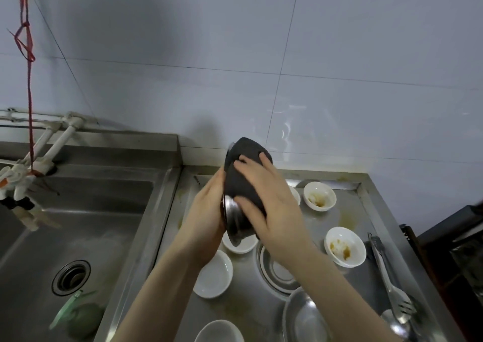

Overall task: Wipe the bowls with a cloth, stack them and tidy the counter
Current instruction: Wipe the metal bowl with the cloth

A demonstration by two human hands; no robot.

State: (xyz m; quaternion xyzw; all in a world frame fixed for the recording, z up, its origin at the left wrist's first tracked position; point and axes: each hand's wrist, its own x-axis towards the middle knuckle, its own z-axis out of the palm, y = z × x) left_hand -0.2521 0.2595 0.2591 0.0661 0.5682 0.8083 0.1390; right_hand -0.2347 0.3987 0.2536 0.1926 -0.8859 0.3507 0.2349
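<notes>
Both hands work above the steel counter point(339, 211), held up over its back half, just right of the sink point(86, 211). The left hand point(206, 211) grasps a steel bowl point(234, 222) turned on its side, fingers curled behind it so that the foot ring faces the onlooker. The right hand point(266, 198) presses a dark grey cloth point(245, 169) against the outside of that bowl, thumb and fingers wrapped over the fabric, which covers the upper part of the bowl and rises above the fingertips.

Below the hands, on the counter, stand several white bowls. Two stained bowls lie to the right: one near the back edge point(319, 196), one further forward point(345, 246), each with brown residue inside. A clean white bowl point(214, 275) sits towards the sink side, another point(240, 243) lies partly hidden under the raised steel bowl, and a further one point(219, 331) shows at the front edge. A white rim just behind the right wrist may be one more bowl; too little shows to be sure.

An upturned steel bowl point(279, 276) rests under the right forearm, with a steel plate point(303, 318) in front of it. Steel tongs point(386, 273) lie along the right side of the counter. Yellowish smears mark the surface.
</notes>
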